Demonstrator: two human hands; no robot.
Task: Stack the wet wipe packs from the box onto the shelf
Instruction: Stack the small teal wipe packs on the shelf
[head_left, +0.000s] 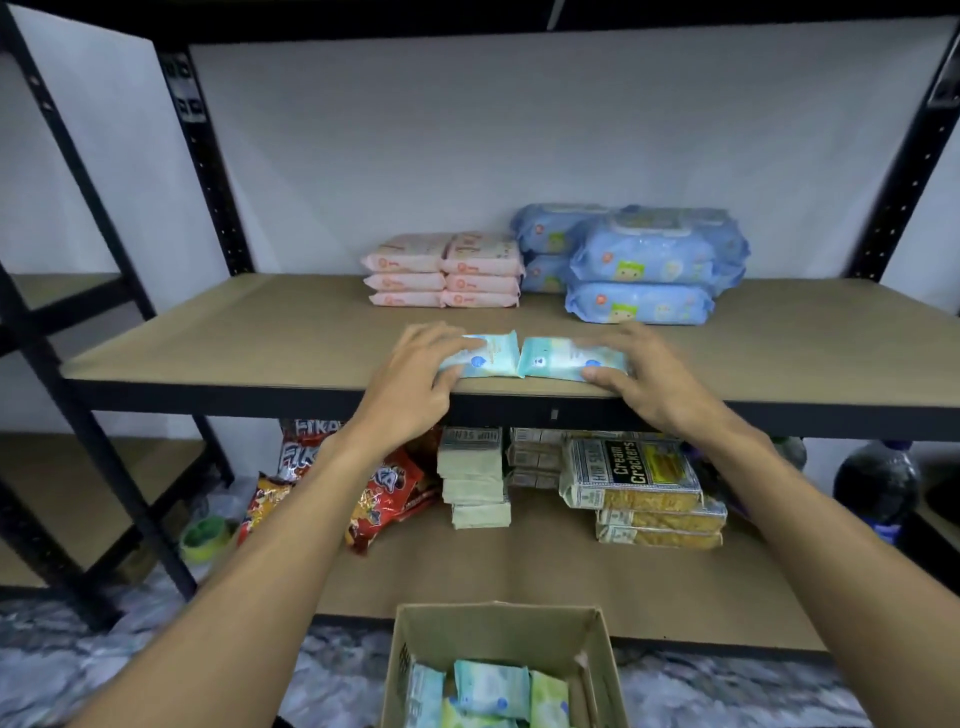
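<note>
Two light blue-green wet wipe packs lie side by side at the front edge of the brown shelf board. My left hand grips the left pack from its left end. My right hand grips the right pack from its right end. The two packs touch in the middle. Below, on the floor, the open cardboard box holds several more blue-green and green wet wipe packs.
Behind on the same shelf stand stacked pink packs and larger blue packs. The lower shelf carries red snack bags, cracker packets and a dark bottle. Black uprights frame both sides.
</note>
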